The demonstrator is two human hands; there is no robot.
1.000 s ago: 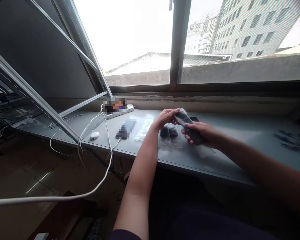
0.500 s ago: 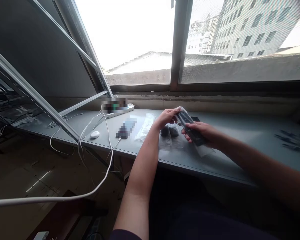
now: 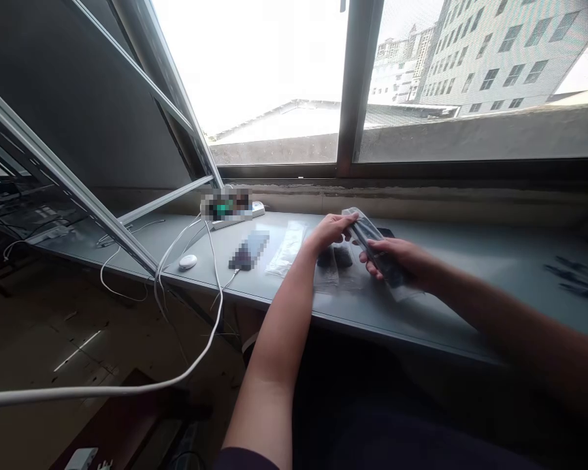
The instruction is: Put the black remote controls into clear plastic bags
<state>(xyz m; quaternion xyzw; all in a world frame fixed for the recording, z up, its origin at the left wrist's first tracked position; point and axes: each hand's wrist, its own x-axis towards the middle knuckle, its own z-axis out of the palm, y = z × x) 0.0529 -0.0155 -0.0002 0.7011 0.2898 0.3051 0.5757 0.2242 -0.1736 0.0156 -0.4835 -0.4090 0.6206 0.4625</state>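
A long clear plastic bag (image 3: pixel 370 236) with dark contents is held slantwise above the table. My left hand (image 3: pixel 330 232) pinches its upper end between thumb and fingers. Lower down, my right hand (image 3: pixel 396 258) grips the bag round its middle, thumb on top. What exactly the dark contents are, I cannot make out. Just below and left of the held bag lie clear bags with dark contents (image 3: pixel 342 256). Left of my left wrist rests a clear bag with whitish contents (image 3: pixel 288 248). Part of a dark flat object (image 3: pixel 385 232) shows behind the held bag.
On the grey table (image 3: pixel 470 261) are a blurred-out phone-like object (image 3: pixel 249 250) with a cable, a round white case (image 3: pixel 187 262) and a power strip (image 3: pixel 258 209). White cables (image 3: pixel 219 307) hang over the front edge. Dark slender pieces (image 3: pixel 578 277) lie at far right. A metal frame (image 3: pixel 78 176) slants at left.
Both hands keep their hold on the bag and barely move. The whole view shifts slightly, with the hands and bag appearing a little farther right.
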